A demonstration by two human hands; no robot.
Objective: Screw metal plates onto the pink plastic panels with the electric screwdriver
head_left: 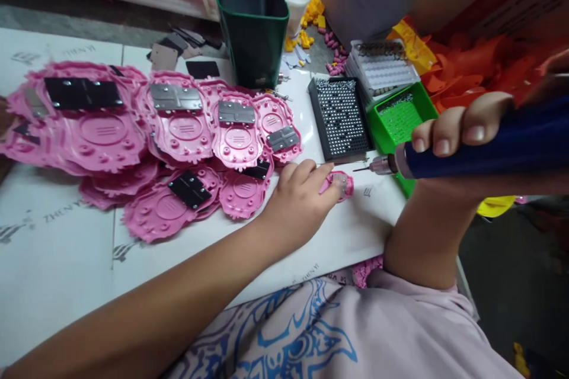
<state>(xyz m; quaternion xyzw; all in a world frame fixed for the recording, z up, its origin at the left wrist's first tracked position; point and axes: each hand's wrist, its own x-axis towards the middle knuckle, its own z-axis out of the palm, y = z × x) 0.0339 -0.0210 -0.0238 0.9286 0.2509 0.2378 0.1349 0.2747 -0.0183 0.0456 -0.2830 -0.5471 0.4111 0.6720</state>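
Note:
My left hand (304,198) presses a small pink plastic part (349,188) against the white table top, its fingers closed about the near side. A grey plate sits on that part, half covered by my fingers. In my right hand (462,124) is a blue electric screwdriver (466,157), held level with its thin bit pointing left. The bit's tip is above and just right of the pink part, apart from it. Left of my left hand lie several overlapping pink plastic panels (106,136), many bearing black or grey plates fixed with screws.
Beyond my hands stand a black screw tray (342,118) with rows of screws and a green tray (402,112). A tall dark green bin (253,41) rises behind the panels. Loose dark plates (202,69) lie beside it. Orange parts (466,71) are heaped at the right.

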